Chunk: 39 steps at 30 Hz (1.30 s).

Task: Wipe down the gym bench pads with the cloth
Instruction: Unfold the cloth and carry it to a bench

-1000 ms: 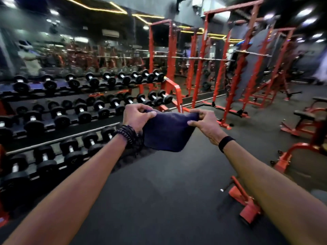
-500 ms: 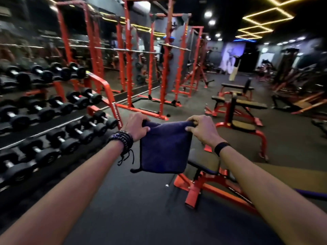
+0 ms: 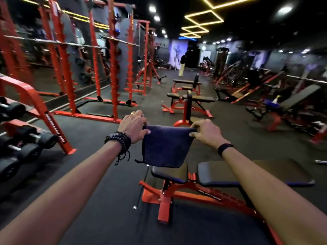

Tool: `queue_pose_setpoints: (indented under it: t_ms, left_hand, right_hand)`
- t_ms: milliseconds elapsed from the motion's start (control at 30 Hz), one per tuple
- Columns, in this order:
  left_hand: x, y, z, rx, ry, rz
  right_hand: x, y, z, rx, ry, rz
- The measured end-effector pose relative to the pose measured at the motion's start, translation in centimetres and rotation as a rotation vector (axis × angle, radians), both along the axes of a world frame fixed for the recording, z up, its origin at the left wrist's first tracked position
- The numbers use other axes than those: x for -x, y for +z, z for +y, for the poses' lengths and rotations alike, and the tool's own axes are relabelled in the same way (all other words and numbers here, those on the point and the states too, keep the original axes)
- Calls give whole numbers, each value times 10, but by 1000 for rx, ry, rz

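Observation:
A dark blue cloth [image 3: 165, 147] hangs folded in front of me, stretched between both hands at arm's length. My left hand [image 3: 132, 127] pinches its upper left corner and my right hand [image 3: 206, 132] pinches its upper right corner. Below and behind the cloth stands a red-framed gym bench with a small black seat pad [image 3: 170, 174] and a longer black back pad [image 3: 228, 175]. My right forearm crosses over the back pad and hides part of it. The cloth hangs above the seat pad, apart from it.
A dumbbell rack [image 3: 26, 137] lines the left side. Red squat racks [image 3: 113, 68] stand at the back left. More red benches [image 3: 190, 101] stand ahead, other machines [image 3: 283, 106] to the right. A person [image 3: 182, 65] stands far back. A thin metal rod [image 3: 141, 188] lies on the dark rubber floor.
The view has swung to the right, away from the dumbbell rack. The near bench now lies fully below my hands. Both hands keep holding the cloth by its top corners.

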State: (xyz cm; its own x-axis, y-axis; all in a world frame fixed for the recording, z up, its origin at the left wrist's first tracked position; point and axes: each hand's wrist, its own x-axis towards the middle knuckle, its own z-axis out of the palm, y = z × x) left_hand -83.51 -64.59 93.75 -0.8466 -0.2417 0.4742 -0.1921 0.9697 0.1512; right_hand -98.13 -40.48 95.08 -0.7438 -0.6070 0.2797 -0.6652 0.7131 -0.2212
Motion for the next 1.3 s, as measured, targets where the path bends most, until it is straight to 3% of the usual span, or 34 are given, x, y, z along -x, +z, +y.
queue_pose_setpoints:
  t_ms: [467,633,767,900,967,1067,1167,1233,1300]
  left_hand:
    - [148,-73,-68,8,-129,-177]
    - [209,-101,-102,-79,-139,-383]
    - [266,-113,-119,-200,-147,-638]
    - [332,-137,-128,-177,-163,-673]
    - [362,-150,-129,-107,-180,-599]
    - [403,-168,-134,-13,-233,-478]
    - [429,-192,-150,95,-266,-469]
    - [441,-209,-166,91,-281,-562]
    - [447,-228,-188,53,-302,-738]
  right_hand:
    - [114,-73,-41,-29,-84,-85]
    - [170,-120,-72,-33,-79,-270]
    - [220,-148,-94,-173,-87,-464]
    - [267,-164,-107,-211,-195,-573]
    - [282,-169,-113,-170,-325,-504]
    - [290,-179,-126,-101,-498,-227]
    - [282,-210,-147,-309,-526,-10]
    - [279,-236,-166,-407,-398,-193]
    - [277,-265,-187,-355,-279,-519]
